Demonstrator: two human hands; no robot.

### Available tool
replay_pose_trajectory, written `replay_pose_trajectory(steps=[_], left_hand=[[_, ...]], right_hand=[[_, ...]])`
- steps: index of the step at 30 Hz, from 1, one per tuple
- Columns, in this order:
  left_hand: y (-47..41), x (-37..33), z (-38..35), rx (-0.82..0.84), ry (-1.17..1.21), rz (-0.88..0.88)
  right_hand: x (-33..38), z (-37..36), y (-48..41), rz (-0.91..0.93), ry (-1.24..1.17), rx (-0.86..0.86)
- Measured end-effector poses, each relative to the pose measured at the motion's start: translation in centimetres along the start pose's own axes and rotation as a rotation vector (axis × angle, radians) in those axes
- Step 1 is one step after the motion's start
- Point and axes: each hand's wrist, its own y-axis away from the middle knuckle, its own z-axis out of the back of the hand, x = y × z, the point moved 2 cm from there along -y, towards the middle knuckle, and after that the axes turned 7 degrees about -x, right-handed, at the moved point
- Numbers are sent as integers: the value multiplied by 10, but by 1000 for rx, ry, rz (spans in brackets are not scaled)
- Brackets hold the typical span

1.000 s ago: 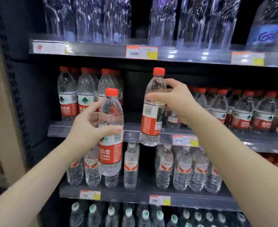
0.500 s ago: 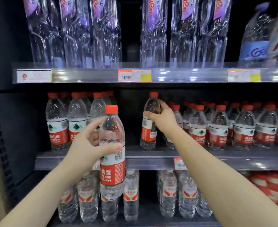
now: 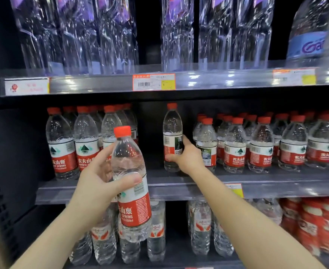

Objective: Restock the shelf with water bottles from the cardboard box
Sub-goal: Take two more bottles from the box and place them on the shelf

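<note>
My left hand (image 3: pixel 96 184) is nearest, out in front of the shelving. It grips a water bottle (image 3: pixel 134 208) with a red cap and a red-and-white label. My thumb lies across the front just above the label and my fingers wrap round behind the clear shoulder. This bottle is in the air, in front of the middle shelf (image 3: pixel 179 190), with its top leaning a little to the left.

Further in, my right hand (image 3: pixel 187 157) reaches over the shelf's front rail. It is curled round the lower half of a second bottle (image 3: pixel 172 131), thumb low on the left and fingers on the label at the right. That bottle stands upright with its base down at the shelf board. I cannot tell if its full weight is on the board. It is alone in the gap between two groups of the same brand. The left group (image 3: pixel 62 146) stands well apart from it, and the right group (image 3: pixel 260 146) begins just beside my knuckles.

A yellow price tag (image 3: pixel 236 190) sits on the rail beside my right forearm.

Below, the lower shelf holds clear bottles (image 3: pixel 156 232) with orange-marked labels, and blurred red packs (image 3: pixel 313 226) at the right.

Above, an orange-edged price label (image 3: pixel 154 82) is clipped to the upper rail. Behind it are tall clear bottles (image 3: pixel 177 33) and a big blue-labelled bottle (image 3: pixel 308 30) at the far right.
</note>
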Motion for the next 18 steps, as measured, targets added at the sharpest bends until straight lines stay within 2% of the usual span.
replay_pose_trajectory(steps=[5,10,18], left_hand=[[9,0,3,-29,14,-35],[9,4,13,-29,39,-9],[-6,6,18,1,-21,-46]], right_hand=[[-3,-17,-19,-24,-5,-35],[-2,-31,-39,-137,39,-11],[-14,-44,-69,-127,88,-69]])
